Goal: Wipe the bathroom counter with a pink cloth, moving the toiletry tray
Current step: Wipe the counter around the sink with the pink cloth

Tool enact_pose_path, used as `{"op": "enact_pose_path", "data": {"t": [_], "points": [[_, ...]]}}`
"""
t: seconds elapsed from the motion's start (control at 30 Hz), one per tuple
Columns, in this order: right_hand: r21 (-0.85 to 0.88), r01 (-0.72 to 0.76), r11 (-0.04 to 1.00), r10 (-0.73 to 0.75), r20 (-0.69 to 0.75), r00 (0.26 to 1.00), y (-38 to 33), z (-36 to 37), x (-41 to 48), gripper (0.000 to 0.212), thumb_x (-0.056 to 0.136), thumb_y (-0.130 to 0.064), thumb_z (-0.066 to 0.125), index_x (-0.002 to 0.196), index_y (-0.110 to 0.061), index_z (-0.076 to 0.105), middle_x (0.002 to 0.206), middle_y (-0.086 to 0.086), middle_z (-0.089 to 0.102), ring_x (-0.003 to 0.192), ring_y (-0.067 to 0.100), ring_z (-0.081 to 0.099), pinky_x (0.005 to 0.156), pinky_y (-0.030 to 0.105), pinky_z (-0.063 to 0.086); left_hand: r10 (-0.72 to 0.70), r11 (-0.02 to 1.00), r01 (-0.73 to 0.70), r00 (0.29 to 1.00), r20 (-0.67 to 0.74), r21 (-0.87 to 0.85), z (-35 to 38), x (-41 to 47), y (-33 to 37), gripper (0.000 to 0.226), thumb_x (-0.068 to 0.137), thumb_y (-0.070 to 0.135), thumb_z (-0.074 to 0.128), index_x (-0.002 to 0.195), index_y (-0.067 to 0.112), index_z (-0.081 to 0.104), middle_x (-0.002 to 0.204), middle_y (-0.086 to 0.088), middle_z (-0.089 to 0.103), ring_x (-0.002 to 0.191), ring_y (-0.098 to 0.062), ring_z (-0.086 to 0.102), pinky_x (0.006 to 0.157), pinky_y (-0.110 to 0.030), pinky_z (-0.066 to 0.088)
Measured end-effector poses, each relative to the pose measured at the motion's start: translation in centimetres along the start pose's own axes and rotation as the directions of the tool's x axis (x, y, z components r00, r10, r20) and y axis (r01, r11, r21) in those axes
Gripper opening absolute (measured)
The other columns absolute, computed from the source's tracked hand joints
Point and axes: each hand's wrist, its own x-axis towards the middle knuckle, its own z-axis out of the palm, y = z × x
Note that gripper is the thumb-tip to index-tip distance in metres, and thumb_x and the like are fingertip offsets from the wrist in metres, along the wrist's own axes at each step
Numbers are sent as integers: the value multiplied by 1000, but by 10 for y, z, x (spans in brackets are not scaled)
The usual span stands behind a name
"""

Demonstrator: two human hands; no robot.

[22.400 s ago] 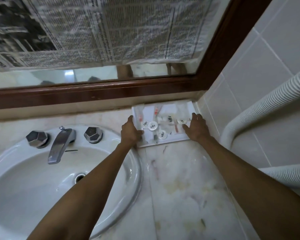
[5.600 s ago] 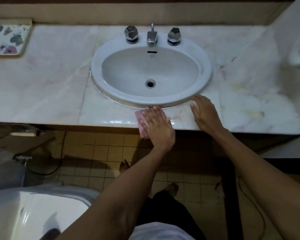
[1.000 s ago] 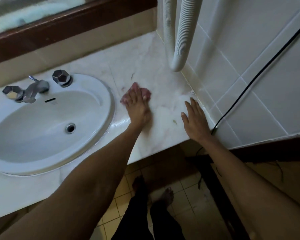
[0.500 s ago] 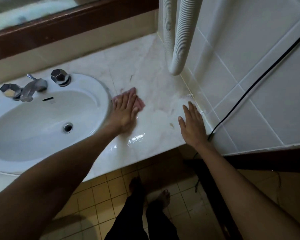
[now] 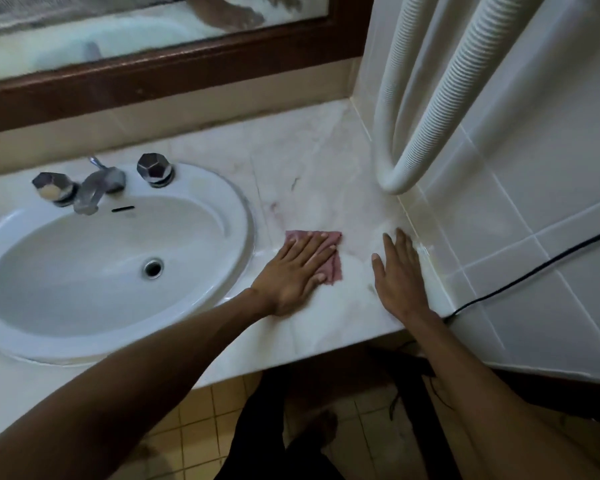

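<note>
Marble table (image 5: 309,174) beside the sink (image 5: 118,258): left hand (image 5: 297,268) flat, fingers spread, presses the pink cloth (image 5: 331,263); right hand (image 5: 400,271) flat just beside it

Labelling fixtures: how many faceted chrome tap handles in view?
2. The left faceted chrome handle sits left of the chrome spout, the right faceted chrome handle right of it, both on the white oval basin back rim. None appears hidden.

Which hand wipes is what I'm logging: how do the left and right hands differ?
The left hand presses flat on the cloth; the right hand rests on bare counter. The left hand lies beside the sink, the right hand beside the tiled wall. Both lie palm down, fingers straight.
</note>
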Motion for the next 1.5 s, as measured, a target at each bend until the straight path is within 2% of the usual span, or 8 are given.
{"op": "enact_pose_path", "data": {"t": [0.5, 0.83, 0.9, 1.03, 1.17, 1.23, 1.4, 1.5], "points": [[-91, 9, 996, -5, 37, 999, -82, 24, 118, 56, 104, -31, 34, 153, -6, 24, 163, 15, 12, 151, 27, 9, 123, 39, 8, -315, 942, 318, 948, 44, -106, -61, 106, -172, 68, 102, 52, 7, 162, 22, 0, 171, -1, -8, 158, -28, -4, 127, -52, 6], [-75, -53, 996, 55, 28, 998, -87, 20, 146, 56, 104, -33, 35, 154, -8, 24, 163, 13, 12, 151, 26, 11, 123, 39, 11, -632, 764, 607, 772, -66, -220, -75, 162, -206, 62, 108, 43, 20, 163, 20, 3, 171, -5, -7, 157, -30, -7, 125, -51, -6], [-79, -43, 996, 41, -24, 999, -85, 25, 144, 54, 104, -30, 38, 152, -8, 30, 162, 15, 18, 150, 28, 17, 122, 41, 13, -570, 808, 541, 818, -75, -235, -72, 173, -181, 62, 107, 43, 19, 163, 18, 4, 171, -8, -7, 157, -30, -9, 124, -49, -10], [-59, -41, 997, 32, -134, 990, -84, 33, 152, 46, 102, -23, 38, 143, -4, 44, 155, 18, 34, 145, 31, 30, 120, 43, 20, -137, 982, 133, 990, -20, -131, -52, 156, -135, 62, 107, 43, 20, 163, 18, 8, 171, -7, -2, 158, -32, -4, 126, -55, 3], [-5, -102, 995, 99, -189, 977, -68, 26, 162, 47, 102, -26, 33, 138, -1, 49, 151, 19, 41, 143, 32, 34, 117, 45, 28, 264, 965, -262, 962, 73, -33, -44, 117, -142, 60, 108, 45, 24, 163, 24, 11, 171, -3, 4, 158, -28, 2, 128, -46, 2], [-21, -82, 996, 77, -184, 980, -60, 25, 160, 48, 102, -28, 31, 137, -2, 50, 151, 18, 41, 143, 32, 34, 117, 46, 29, 341, 937, -346, 936, 90, 41, -53, 132, -176, 59, 108, 47, 19, 163, 28, 5, 171, 2, 1, 158, -23, 2, 128, -45, 4], [-8, -59, 998, 56, -189, 980, -55, 27, 154, 47, 101, -27, 34, 138, -2, 50, 152, 17, 40, 144, 30, 32, 118, 45, 27, -142, 989, 144, 989, 42, -37, -80, 201, -211, 63, 106, 48, 10, 162, 22, -2, 171, -1, -9, 158, -28, -7, 125, -56, 4], [46, -59, 997, 68, -226, 972, -55, 28, 152, 45, 102, -25, 35, 137, -1, 51, 152, 16, 41, 145, 28, 32, 118, 44, 28, -247, 964, 249, 969, 26, -98, -76, 215, -160, 62, 108, 42, 17, 163, 17, 2, 170, -7, -8, 157, -33, -10, 125, -56, -4]]}}
